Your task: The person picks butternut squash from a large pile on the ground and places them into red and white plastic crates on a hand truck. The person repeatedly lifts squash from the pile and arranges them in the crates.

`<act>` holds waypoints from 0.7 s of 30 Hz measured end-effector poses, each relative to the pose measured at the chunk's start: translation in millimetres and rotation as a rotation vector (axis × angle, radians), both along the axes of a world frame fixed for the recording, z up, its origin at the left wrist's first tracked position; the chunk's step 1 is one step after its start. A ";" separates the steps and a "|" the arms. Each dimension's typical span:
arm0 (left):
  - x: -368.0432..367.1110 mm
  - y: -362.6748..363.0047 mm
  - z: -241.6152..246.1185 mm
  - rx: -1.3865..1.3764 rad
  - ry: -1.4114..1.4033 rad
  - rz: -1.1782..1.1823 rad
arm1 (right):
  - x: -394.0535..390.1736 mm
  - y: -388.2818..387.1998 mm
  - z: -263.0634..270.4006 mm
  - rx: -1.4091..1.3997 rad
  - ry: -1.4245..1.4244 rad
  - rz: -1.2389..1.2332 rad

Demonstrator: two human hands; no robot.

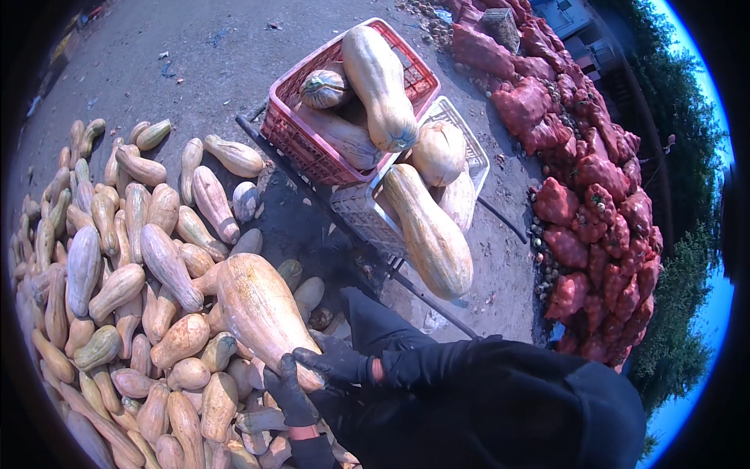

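Note:
A large tan squash [263, 311] is held by its narrow end between my two dark-gloved hands, its wide end pointing away over the pile. My left hand [290, 390] grips the near end from one side, and my right hand [340, 357] lies on the other side of it. Beneath and beyond is a big pile of squashes [170, 269] on the ground. A red plastic crate [299, 149] and a white plastic crate [366, 214], both filled with large squashes, stand ahead on a dark metal frame.
The metal frame's bar [433, 302] runs beside the crates, close to my legs. Red mesh sacks [568, 240] lie heaped along the right, with small round produce spilled by them. Farther back, a small crate [501, 26] rests among the sacks. Loose squashes lie near the frame's left side.

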State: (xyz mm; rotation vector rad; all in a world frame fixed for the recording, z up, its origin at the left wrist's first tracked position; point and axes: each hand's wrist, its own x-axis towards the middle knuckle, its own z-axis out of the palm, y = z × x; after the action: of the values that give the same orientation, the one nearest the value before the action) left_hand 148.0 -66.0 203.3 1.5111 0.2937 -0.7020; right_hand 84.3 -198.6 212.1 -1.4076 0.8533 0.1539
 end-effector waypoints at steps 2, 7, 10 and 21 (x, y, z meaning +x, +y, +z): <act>1.9 -16.4 13.2 0.021 -0.015 -0.049 | 0.0 -21.7 27.3 0.042 -0.016 -0.028; 13.7 -96.7 58.8 0.110 -0.125 -0.259 | -16.1 -89.1 58.7 0.022 -0.020 -0.098; 13.9 -149.6 83.3 -0.022 -0.199 -0.342 | -22.8 -136.0 95.5 0.038 -0.108 -0.245; 24.2 -358.3 130.7 -0.137 -0.444 -0.752 | -53.9 -294.7 151.4 -0.234 -0.263 -0.601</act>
State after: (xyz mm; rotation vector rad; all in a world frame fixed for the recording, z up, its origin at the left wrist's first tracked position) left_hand 172.2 -424.3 334.0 1.5907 -0.6812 -0.9133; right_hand 30.4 -493.3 363.5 -1.2883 1.0558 -0.5928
